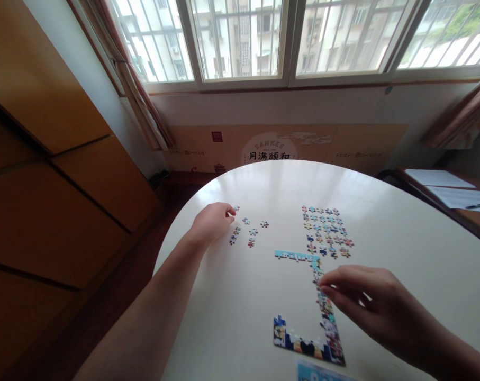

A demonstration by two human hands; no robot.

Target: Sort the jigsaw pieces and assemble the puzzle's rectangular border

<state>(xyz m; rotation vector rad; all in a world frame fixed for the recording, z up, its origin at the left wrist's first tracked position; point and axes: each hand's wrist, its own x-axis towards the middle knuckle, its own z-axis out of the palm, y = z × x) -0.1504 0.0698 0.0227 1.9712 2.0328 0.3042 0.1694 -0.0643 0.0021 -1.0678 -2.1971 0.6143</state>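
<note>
Fingers [229, 208] of your left hand [208, 222] curled at a loose puzzle piece [236, 208] on the white bench [224, 317]; whether they pinched it could not be told. Rightward lay scattered pieces [253, 232], then a partial puzzle border [331, 330], with rows of pieces [334, 229] beyond. Your right hand [372, 291] brought its fingertips close together at the border's right side, any hold unclear.

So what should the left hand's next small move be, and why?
Probably the left hand should pinch the loose puzzle piece by its fingertips: that piece lies nearest them, and the partly built border, with the right hand at its right side, has a gap on the left.
</note>
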